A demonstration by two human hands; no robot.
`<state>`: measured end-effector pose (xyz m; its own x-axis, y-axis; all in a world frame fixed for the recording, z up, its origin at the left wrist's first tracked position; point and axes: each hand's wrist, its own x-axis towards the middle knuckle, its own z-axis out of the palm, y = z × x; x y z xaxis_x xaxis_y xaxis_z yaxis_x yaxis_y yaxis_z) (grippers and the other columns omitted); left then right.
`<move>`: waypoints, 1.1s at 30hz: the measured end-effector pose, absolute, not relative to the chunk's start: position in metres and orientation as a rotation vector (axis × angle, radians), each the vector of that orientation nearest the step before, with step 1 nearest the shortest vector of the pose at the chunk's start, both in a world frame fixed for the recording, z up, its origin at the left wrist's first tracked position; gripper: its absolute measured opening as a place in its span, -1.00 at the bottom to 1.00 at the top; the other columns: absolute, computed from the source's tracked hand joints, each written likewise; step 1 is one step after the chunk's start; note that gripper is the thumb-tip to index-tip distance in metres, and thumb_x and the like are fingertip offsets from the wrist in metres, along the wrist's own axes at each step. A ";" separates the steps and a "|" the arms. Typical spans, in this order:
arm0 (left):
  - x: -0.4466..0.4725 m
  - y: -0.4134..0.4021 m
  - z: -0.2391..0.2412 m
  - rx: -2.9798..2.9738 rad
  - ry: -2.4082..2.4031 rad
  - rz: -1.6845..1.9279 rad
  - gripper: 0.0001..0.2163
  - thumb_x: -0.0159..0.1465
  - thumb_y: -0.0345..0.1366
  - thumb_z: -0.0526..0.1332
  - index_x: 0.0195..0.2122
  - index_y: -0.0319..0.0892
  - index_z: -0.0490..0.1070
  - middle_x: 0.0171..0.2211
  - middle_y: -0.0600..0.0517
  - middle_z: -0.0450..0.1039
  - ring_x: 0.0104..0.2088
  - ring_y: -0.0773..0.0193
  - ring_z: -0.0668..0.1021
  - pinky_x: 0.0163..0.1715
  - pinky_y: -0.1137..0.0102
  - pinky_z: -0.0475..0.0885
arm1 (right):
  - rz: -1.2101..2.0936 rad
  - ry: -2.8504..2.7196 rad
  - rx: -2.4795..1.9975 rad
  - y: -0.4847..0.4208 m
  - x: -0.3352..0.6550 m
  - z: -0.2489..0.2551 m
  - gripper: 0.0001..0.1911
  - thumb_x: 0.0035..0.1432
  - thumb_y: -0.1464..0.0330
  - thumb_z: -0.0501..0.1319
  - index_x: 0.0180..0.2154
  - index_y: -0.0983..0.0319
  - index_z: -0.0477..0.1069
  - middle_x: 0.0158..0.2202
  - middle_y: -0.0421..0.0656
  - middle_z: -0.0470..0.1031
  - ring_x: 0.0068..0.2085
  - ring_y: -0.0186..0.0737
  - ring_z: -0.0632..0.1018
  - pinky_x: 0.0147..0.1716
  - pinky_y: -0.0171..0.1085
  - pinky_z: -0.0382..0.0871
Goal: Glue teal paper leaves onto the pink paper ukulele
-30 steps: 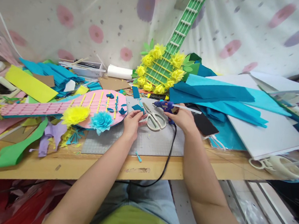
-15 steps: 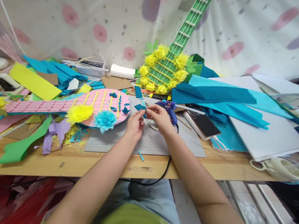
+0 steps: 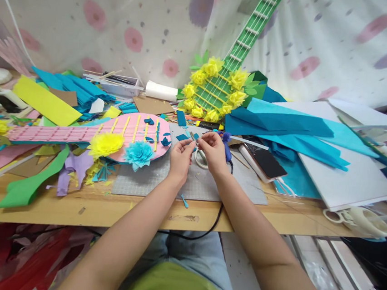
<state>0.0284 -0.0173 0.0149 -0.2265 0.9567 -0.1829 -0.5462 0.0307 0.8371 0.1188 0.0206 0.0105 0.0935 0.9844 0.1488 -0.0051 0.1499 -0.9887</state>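
Observation:
My left hand (image 3: 180,158) and my right hand (image 3: 213,149) meet over the grey cutting mat (image 3: 149,182), thumbs and fingertips pinched close together. What they pinch is too small to make out. Just beyond the left fingertips lies a small dark-blue paper piece (image 3: 182,137). Scissors with white handles (image 3: 201,159) lie on the mat between the hands, partly hidden by the right one. Behind my right hand is a blue glue gun (image 3: 227,144), mostly covered. A pink paper guitar (image 3: 131,132) with a yellow flower (image 3: 106,144) and a turquoise flower (image 3: 138,154) rests to the left.
A green guitar (image 3: 215,90) ringed with yellow flowers leans at the back. Blue crepe paper (image 3: 277,125), a phone (image 3: 263,160) and white sheets (image 3: 343,182) lie right. Paper scraps cover the left side. A black cable (image 3: 215,222) hangs over the table's front edge.
My fingertips have drawn slightly apart, and my left hand has shifted a little to the right. More of the scissors' handles shows now. The whole view has shifted slightly.

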 end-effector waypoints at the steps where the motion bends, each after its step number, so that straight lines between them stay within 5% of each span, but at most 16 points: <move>1: 0.027 -0.019 0.018 0.644 1.017 1.584 -0.85 0.06 -0.30 0.31 -0.39 -0.20 0.37 -0.63 0.19 0.24 -0.68 0.54 0.22 -0.72 0.59 0.09 | 1.059 -1.168 -1.133 0.020 0.120 0.011 -0.70 -0.21 0.23 0.28 -0.41 0.17 0.23 -0.51 -0.33 0.32 -0.47 -0.41 0.40 -0.40 -0.35 0.33; 7: -0.027 -0.015 0.067 1.129 1.023 1.929 -0.93 0.15 -0.31 0.23 -0.44 -0.15 0.36 -0.55 0.11 0.33 -0.55 0.46 0.38 -0.56 0.56 0.30 | 1.343 -1.169 -1.105 0.010 0.114 0.013 -0.76 -0.26 0.29 0.30 -0.46 0.20 0.35 -0.50 -0.30 0.37 -0.47 -0.42 0.41 -0.38 -0.33 0.34; 12: -0.094 0.015 0.100 1.476 1.362 1.677 -0.95 0.08 -0.38 0.27 -0.45 -0.18 0.40 -0.56 0.11 0.36 -0.52 0.41 0.40 -0.49 0.51 0.33 | 1.570 -1.170 -1.077 0.004 0.095 0.013 -0.80 -0.26 0.33 0.32 -0.47 0.21 0.41 -0.50 -0.27 0.44 -0.47 -0.41 0.43 -0.40 -0.34 0.35; 19: -0.116 0.031 0.074 1.972 1.603 1.024 -0.96 0.00 -0.36 0.31 -0.52 -0.16 0.46 -0.53 0.04 0.43 -0.47 0.28 0.42 -0.34 0.39 0.33 | 1.740 -0.956 -1.123 0.004 0.070 0.011 -0.89 -0.22 0.47 0.29 -0.52 0.24 0.40 -0.55 -0.24 0.44 -0.53 -0.44 0.42 -0.48 -0.38 0.35; 33: -0.113 0.016 0.052 2.308 1.722 1.207 -0.94 0.13 -0.39 0.16 -0.42 -0.13 0.41 -0.34 0.00 0.42 -0.19 0.17 0.44 -0.09 0.28 0.30 | 1.773 -0.879 -1.058 0.002 0.063 0.004 -0.88 -0.20 0.48 0.35 -0.49 0.26 0.46 -0.54 -0.23 0.48 -0.49 -0.43 0.47 -0.40 -0.36 0.42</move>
<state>-0.1129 0.0159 0.0525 0.0930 0.8227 0.5609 0.8080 -0.3915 0.4403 0.0628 0.0017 0.0043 -0.2627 0.9177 -0.2981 -0.3180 -0.3740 -0.8712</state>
